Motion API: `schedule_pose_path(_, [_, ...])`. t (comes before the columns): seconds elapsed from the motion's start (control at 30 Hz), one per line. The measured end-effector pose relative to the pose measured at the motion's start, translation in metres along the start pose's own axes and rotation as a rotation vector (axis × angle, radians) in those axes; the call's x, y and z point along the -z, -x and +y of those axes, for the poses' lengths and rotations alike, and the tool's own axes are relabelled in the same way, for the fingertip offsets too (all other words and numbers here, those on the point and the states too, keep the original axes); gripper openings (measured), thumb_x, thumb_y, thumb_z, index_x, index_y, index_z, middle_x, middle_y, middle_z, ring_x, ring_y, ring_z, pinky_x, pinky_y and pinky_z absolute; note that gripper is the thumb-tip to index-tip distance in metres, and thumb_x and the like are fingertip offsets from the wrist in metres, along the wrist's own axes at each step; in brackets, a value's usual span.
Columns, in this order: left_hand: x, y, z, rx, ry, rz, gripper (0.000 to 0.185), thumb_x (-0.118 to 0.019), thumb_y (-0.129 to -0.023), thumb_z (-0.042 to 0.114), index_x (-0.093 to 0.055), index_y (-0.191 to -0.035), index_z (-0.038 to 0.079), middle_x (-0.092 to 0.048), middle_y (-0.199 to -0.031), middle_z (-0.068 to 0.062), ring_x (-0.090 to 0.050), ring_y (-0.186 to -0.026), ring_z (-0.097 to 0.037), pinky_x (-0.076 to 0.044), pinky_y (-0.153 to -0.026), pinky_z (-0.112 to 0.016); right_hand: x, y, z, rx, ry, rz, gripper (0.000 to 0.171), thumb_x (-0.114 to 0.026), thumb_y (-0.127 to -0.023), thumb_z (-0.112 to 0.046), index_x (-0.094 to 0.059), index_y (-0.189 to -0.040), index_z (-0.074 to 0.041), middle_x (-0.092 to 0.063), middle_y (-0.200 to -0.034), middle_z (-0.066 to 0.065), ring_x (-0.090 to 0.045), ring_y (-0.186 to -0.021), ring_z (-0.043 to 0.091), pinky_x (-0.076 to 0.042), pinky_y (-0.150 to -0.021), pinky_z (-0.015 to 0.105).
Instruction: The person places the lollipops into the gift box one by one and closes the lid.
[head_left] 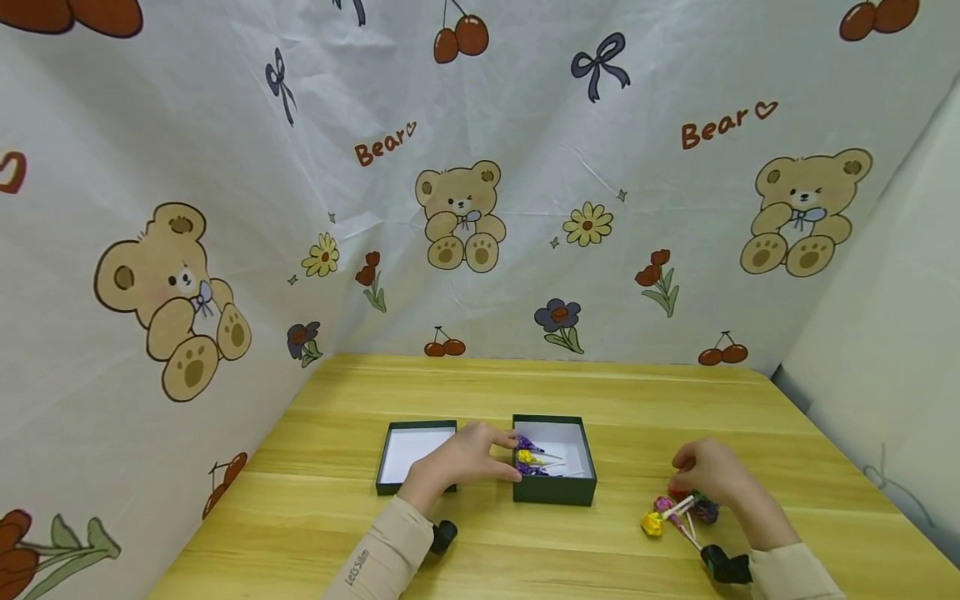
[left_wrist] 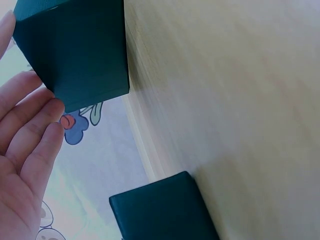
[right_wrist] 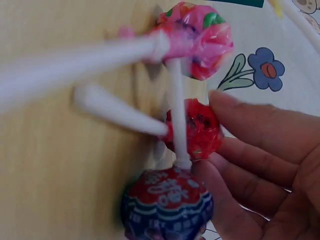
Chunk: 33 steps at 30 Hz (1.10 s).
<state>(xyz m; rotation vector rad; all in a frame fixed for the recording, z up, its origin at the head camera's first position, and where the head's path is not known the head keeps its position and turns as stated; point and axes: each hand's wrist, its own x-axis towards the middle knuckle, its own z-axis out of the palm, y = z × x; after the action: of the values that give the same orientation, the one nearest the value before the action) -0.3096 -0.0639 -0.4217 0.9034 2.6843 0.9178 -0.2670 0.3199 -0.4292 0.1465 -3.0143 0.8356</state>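
Observation:
A dark green box (head_left: 555, 492) stands open on the wooden table (head_left: 525, 392), with several wrapped lollipops (head_left: 529, 457) inside it. My left hand (head_left: 468, 457) rests against the box's left wall, its fingers (left_wrist: 30, 115) straight beside the box (left_wrist: 75, 50). The box's lid (head_left: 416, 454) lies upturned just to the left. My right hand (head_left: 708, 471) hovers over a small pile of loose lollipops (head_left: 671, 510) at the right. Its fingertips (right_wrist: 235, 107) touch a red lollipop (right_wrist: 197, 127), which lies between a pink one (right_wrist: 200, 37) and a blue and red one (right_wrist: 167, 205). The right thumb is hidden.
A bear-print cloth (head_left: 465, 208) walls in the table at the back and the left. The lid (left_wrist: 165, 210) lies close to the left wrist. Bare wood stretches behind the box and between the two hands.

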Motion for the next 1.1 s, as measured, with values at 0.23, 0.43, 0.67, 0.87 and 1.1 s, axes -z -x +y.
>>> schedule_pose_path(0.23, [-0.0005,0.0004,-0.0019,-0.014,-0.008,0.002,0.053,-0.081,-0.084,0.034,-0.069,-0.129,0.008,-0.057,-0.146,-0.003,-0.049,-0.140,-0.028,-0.046,-0.111,-0.043,-0.0035,0.0008,0.0009,-0.013,0.010,-0.024,0.019,-0.082,-0.077,-0.010,-0.071,-0.085,0.003,-0.068,-0.079,0.004,-0.058,-0.072,0.015,-0.051,-0.063,0.034])
schedule_pose_path(0.43, [0.0005,-0.0006,-0.0011,-0.008,-0.001,-0.003,0.053,-0.081,-0.084,0.033,-0.069,-0.128,0.007,-0.057,-0.146,-0.003,-0.048,-0.140,-0.028,-0.046,-0.111,-0.042,-0.0062,0.0016,0.0018,-0.036,-0.039,-0.022,0.017,-0.081,-0.079,-0.010,-0.067,-0.077,-0.002,-0.063,-0.071,0.001,-0.054,-0.066,0.015,-0.045,-0.058,0.030])
schedule_pose_path(0.67, [0.0008,-0.0004,-0.0010,-0.014,-0.011,0.002,0.053,-0.081,-0.084,0.034,-0.069,-0.128,0.008,-0.057,-0.146,-0.003,-0.049,-0.140,-0.028,-0.046,-0.111,-0.041,-0.0059,0.0018,0.0014,-0.045,-0.068,-0.005,0.013,-0.078,-0.083,-0.009,-0.068,-0.078,-0.003,-0.063,-0.070,0.002,-0.054,-0.066,0.016,-0.044,-0.057,0.028])
schedule_pose_path(0.87, [0.0015,0.0004,-0.0001,-0.019,-0.021,0.004,0.053,-0.081,-0.084,0.035,-0.069,-0.129,0.008,-0.057,-0.146,-0.004,-0.049,-0.139,-0.028,-0.047,-0.110,-0.042,-0.0051,0.0012,-0.0015,-0.068,-0.119,0.004,0.010,-0.076,-0.086,-0.009,-0.072,-0.089,0.000,-0.068,-0.077,0.002,-0.059,-0.069,0.015,-0.048,-0.057,0.027])
schedule_pose_path(1.1, [0.0011,0.0010,0.0000,-0.012,-0.022,0.005,0.053,-0.082,-0.084,0.035,-0.069,-0.128,0.008,-0.057,-0.146,-0.004,-0.049,-0.140,-0.027,-0.046,-0.111,-0.041,-0.0025,-0.0004,-0.0043,-0.034,-0.157,0.026,0.020,-0.070,-0.092,-0.011,-0.073,-0.104,0.005,-0.074,-0.083,0.005,-0.065,-0.073,0.016,-0.052,-0.065,0.029])
